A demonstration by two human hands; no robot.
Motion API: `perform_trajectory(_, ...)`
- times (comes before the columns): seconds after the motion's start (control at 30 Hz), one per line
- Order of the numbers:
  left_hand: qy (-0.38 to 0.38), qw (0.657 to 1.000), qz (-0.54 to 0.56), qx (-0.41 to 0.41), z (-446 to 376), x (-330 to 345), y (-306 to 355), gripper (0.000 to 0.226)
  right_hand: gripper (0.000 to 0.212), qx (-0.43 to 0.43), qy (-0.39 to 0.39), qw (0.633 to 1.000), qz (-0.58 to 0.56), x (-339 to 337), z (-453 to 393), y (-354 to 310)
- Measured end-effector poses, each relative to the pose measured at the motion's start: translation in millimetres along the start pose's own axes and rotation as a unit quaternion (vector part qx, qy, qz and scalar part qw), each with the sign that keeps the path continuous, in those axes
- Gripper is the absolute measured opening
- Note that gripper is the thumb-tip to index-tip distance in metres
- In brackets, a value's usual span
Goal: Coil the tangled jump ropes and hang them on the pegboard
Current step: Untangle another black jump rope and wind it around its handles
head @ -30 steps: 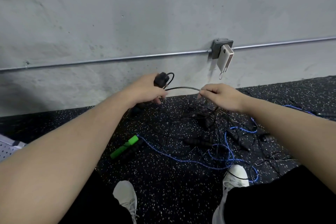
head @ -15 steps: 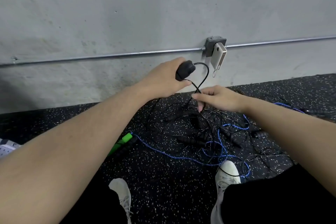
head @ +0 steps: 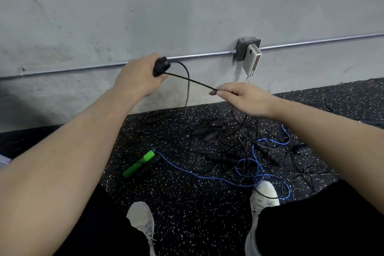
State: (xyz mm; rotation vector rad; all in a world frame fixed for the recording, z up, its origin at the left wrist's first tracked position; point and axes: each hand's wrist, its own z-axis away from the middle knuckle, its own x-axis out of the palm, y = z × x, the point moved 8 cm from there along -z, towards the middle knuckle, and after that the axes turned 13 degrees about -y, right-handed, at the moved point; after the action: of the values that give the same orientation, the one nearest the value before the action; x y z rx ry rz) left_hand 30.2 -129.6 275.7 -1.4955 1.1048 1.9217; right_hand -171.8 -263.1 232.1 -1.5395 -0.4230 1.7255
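My left hand (head: 138, 78) grips a black jump-rope handle (head: 161, 66), raised in front of the wall. Its thin black cord (head: 192, 82) runs taut to my right hand (head: 244, 97), which pinches it. A loop of the same cord hangs down from the handle toward the floor. Below my right hand lies a tangled heap of black ropes and ribbed black handles (head: 224, 141) on the speckled floor mat (head: 187, 203). A blue rope (head: 209, 175) with a green handle (head: 138, 163) winds through the heap.
A grey concrete wall (head: 187, 6) rises ahead, with a metal conduit (head: 83, 68) and an outlet box holding a white charger (head: 252, 58). My white shoes (head: 264, 193) stand at the rope heap's near edge. A pale object shows at the far left edge.
Both hands have risen and moved apart. The loop between them has been pulled out into a taut straight stretch of cord.
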Motion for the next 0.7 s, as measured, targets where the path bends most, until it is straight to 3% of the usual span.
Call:
perform_trajectory(0.17, -0.091, 0.994, 0.055, 0.019, -2, 30, 2, 0.043, 0.014, 0.018, 0.037, 0.999, -0.017, -5, -8, 4)
perform_trajectory(0.4, -0.139, 0.984, 0.063, 0.095, 2, 54, 47, 0.046, 0.015, 0.003, 0.022, 0.999, -0.024, 0, -7, 0)
perform_trajectory(0.57, -0.168, 0.963, 0.164, 0.129, 6, 67, 70, 0.042, 0.015, 0.002, 0.030, 1.000, -0.007, 2, -9, -2)
perform_trajectory(0.7, -0.161, 0.939, 0.276, 0.124, 4, 67, 78, 0.031, 0.014, -0.014, 0.041, 0.997, -0.070, 1, -11, -2)
